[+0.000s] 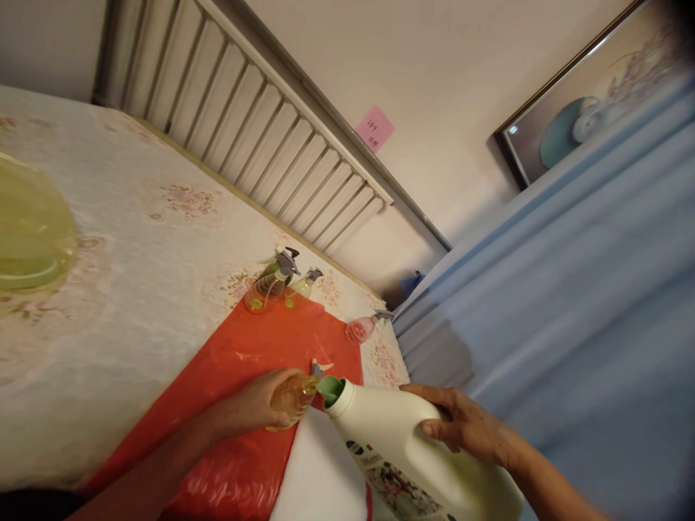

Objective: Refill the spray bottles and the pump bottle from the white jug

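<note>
My left hand (267, 399) is closed around a small clear bottle (293, 398) with yellowish liquid in it. The bottle is tilted, its neck right at the green pouring spout (330, 389) of a large cream-coloured jug (394, 427). That jug, which has a flowery printed label, lies tipped toward the bottle, gripped from above and the side by my right hand (461, 425). A grey spray head (317, 367) shows just behind the bottle's neck; what it belongs to I cannot tell. Whether liquid is flowing between spout and neck is too small to make out.
A red plastic sheet (250, 347) covers part of the flower-patterned table (135, 253). Spray bottles (267, 291) stand at its far edge, with a pink-tinted spray bottle (360, 330) further right. A big yellow container (32, 224) is at left. A radiator (244, 116) and blue curtain (570, 289) border the table.
</note>
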Demonstrator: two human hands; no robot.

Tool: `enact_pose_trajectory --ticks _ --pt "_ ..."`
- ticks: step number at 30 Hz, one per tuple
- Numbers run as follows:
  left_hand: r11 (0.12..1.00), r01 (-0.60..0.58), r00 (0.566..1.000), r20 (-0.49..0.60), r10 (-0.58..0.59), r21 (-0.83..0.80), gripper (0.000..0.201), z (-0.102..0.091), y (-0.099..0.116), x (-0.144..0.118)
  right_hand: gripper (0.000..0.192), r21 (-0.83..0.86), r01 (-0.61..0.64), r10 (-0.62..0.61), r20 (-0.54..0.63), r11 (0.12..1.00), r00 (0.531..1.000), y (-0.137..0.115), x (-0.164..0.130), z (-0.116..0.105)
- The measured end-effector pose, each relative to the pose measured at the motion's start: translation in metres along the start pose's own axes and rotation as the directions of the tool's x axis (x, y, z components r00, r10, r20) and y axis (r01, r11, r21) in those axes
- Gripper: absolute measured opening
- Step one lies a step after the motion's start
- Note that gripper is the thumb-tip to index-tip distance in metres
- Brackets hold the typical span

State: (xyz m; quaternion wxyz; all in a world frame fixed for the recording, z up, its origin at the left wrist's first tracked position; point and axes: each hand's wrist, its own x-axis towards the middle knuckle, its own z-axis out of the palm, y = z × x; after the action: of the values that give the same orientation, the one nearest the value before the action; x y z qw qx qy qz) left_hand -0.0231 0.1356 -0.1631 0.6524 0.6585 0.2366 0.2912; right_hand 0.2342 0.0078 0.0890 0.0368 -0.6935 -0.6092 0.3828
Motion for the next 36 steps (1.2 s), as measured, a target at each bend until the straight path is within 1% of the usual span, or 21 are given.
enact_pose_trajectory --ticks 7,13,17,22,31,36 --pt "0.999 -0.025 1.0 0.007 0.025 -0.028 0.061 0.001 -0.003 0.001 0.058 -0.006 0.022 -0.022 0.011 1.0 1.0 0.0 0.001 0.0" --pt "0.999 0.001 1.0 -0.002 -0.001 -0.032 0.063 0.001 -0.001 0.0 0.063 0.001 -0.008 0.008 0.011 1.0 1.0 0.001 0.001 0.0" --pt "0.999 0.01 1.0 0.008 -0.01 -0.039 0.059 0.001 0.003 0.0 0.063 -0.009 -0.016 0.016 0.008 1.0 1.0 -0.001 0.0 0.0" --pt "1.0 0.014 1.0 0.003 -0.014 -0.007 0.06 0.0 0.007 -0.001 0.064 -0.013 -0.012 0.012 0.011 1.0 1.0 -0.002 0.001 -0.001" --pt "0.999 0.01 1.0 0.005 -0.01 -0.042 0.063 0.0 -0.001 -0.001 0.061 -0.004 -0.006 0.006 0.008 1.0 1.0 -0.002 0.001 -0.001" --pt "0.999 0.024 1.0 -0.008 -0.024 -0.031 0.064 0.001 0.003 -0.002 0.06 -0.003 0.001 -0.001 0.012 1.0 1.0 -0.003 0.001 -0.001"
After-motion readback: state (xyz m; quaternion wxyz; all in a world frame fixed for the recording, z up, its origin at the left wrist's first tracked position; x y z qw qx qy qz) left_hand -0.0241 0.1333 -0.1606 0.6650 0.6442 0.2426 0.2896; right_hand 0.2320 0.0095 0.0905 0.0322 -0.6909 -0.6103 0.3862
